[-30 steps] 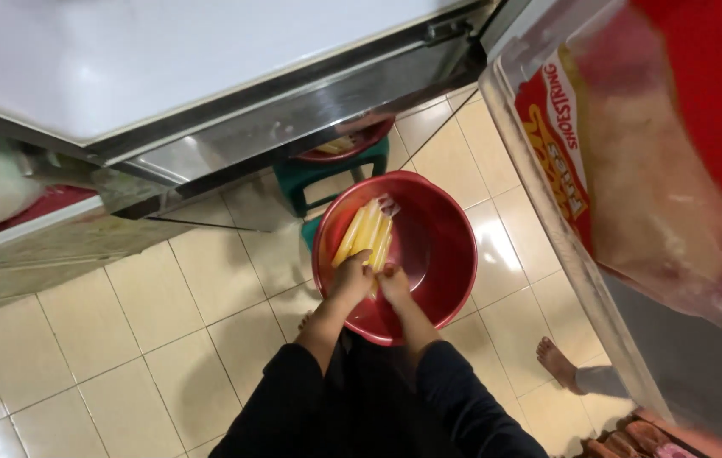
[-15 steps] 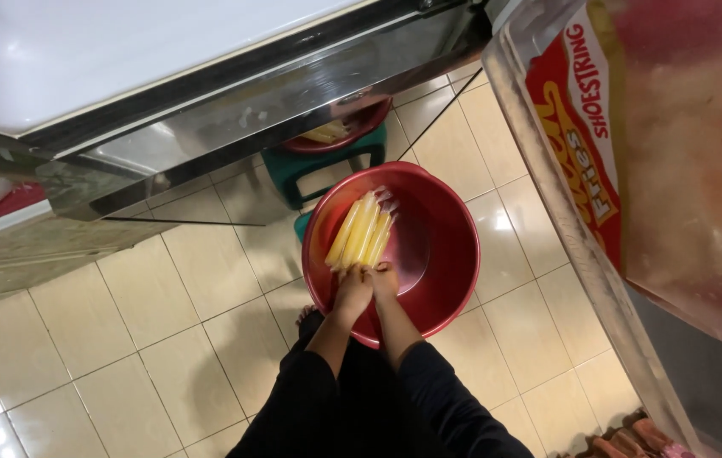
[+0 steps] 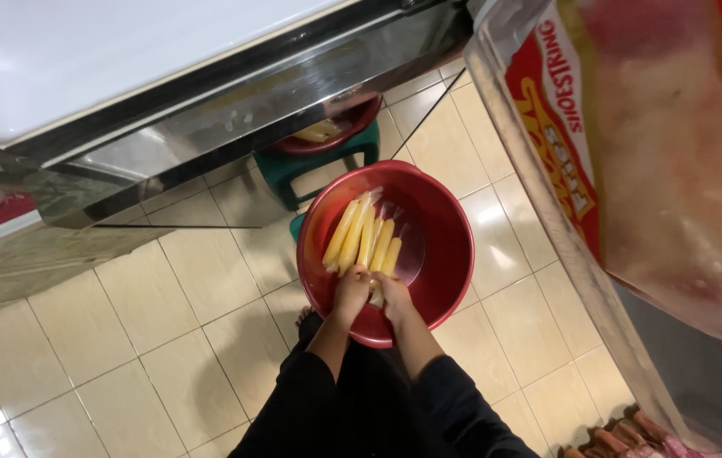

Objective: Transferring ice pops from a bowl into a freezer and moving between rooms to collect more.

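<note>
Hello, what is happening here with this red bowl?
A person looks down at a red bowl standing on a green stool over the tiled floor. Both hands are in the bowl: the left hand and the right hand grip the near ends of a bundle of yellow sticks in clear wrappers. A big snack bag is blurred at the right.
</note>
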